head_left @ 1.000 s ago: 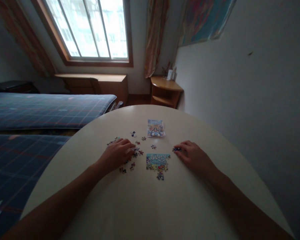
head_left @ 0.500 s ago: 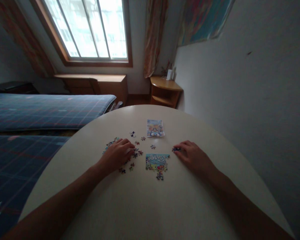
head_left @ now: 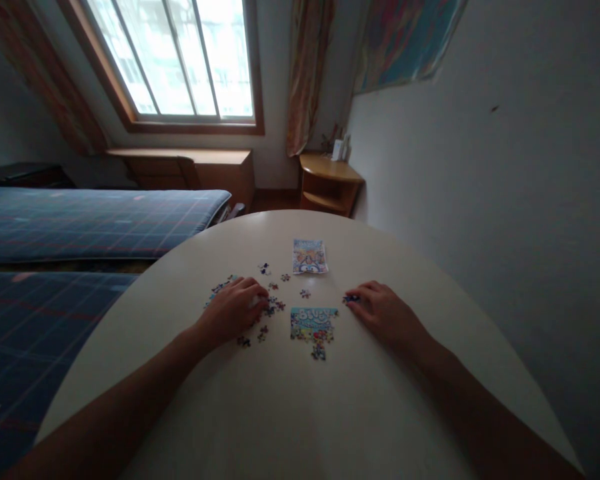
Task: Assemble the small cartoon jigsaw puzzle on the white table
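A partly joined jigsaw puzzle (head_left: 313, 323) lies mid-table, with blue at its top and uneven lower edges. To its left, my left hand (head_left: 237, 305) rests over a spread of loose pieces (head_left: 273, 305), fingers curled together; what they hold, if anything, is hidden. On the right, my right hand (head_left: 383, 308) has thumb and fingers closed on a dark puzzle piece (head_left: 351, 299) at the tabletop. A single piece (head_left: 305, 293) lies above the puzzle. Farther back is a small printed picture sheet (head_left: 309, 257).
The round cream table (head_left: 300, 413) stands beside a plaid-covered bed (head_left: 100, 220) on the left and a wall (head_left: 505, 213) on the right. Behind are a wooden desk (head_left: 220, 157), a corner shelf (head_left: 333, 167) and a bright window (head_left: 175, 60).
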A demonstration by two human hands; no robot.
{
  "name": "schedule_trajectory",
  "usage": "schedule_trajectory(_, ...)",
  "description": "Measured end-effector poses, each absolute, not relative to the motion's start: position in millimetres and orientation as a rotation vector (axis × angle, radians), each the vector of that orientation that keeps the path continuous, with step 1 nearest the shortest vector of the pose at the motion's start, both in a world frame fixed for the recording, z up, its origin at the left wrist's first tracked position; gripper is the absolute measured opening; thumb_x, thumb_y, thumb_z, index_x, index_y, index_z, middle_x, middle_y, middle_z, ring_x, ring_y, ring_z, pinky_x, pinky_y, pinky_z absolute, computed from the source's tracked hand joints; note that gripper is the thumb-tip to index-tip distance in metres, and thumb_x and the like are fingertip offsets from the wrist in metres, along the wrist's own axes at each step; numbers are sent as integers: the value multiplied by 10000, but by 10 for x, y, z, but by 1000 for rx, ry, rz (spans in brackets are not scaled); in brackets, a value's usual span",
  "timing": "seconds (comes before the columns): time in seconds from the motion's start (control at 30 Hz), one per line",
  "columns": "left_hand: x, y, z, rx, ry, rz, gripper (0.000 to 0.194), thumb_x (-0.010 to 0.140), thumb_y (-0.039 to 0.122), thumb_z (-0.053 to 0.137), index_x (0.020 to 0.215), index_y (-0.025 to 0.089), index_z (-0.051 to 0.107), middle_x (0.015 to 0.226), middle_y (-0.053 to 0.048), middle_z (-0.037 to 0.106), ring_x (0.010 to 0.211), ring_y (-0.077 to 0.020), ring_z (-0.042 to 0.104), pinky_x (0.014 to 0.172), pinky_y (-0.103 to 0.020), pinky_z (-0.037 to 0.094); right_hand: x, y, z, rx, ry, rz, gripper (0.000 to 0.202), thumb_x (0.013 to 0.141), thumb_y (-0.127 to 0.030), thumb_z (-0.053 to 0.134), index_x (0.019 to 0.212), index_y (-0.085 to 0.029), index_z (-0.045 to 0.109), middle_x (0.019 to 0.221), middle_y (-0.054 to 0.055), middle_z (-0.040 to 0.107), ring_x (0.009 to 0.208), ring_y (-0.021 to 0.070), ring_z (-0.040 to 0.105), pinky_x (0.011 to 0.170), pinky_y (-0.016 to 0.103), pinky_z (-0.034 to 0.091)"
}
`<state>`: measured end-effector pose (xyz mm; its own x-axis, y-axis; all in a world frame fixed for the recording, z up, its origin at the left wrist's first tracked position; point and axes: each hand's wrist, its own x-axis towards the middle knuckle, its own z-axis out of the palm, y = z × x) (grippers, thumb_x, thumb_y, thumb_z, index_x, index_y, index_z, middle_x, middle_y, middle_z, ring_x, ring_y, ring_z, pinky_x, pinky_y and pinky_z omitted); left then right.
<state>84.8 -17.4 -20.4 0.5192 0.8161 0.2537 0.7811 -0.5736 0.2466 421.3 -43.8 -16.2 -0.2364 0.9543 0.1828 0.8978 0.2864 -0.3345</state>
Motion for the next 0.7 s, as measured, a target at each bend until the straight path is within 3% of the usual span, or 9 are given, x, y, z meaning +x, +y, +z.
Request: schedule_trajectory(0.7, 893, -137, -230, 2618, 1427, 508, 130, 927, 261, 521, 910, 201, 635, 996, -67, 687, 947, -249, 617, 895, -408, 478, 4222, -475, -159, -1624, -2207, 210, 200, 933, -307, 584, 1067, -234, 714, 1058, 80, 679, 1005, 232, 611, 937, 383, 484)
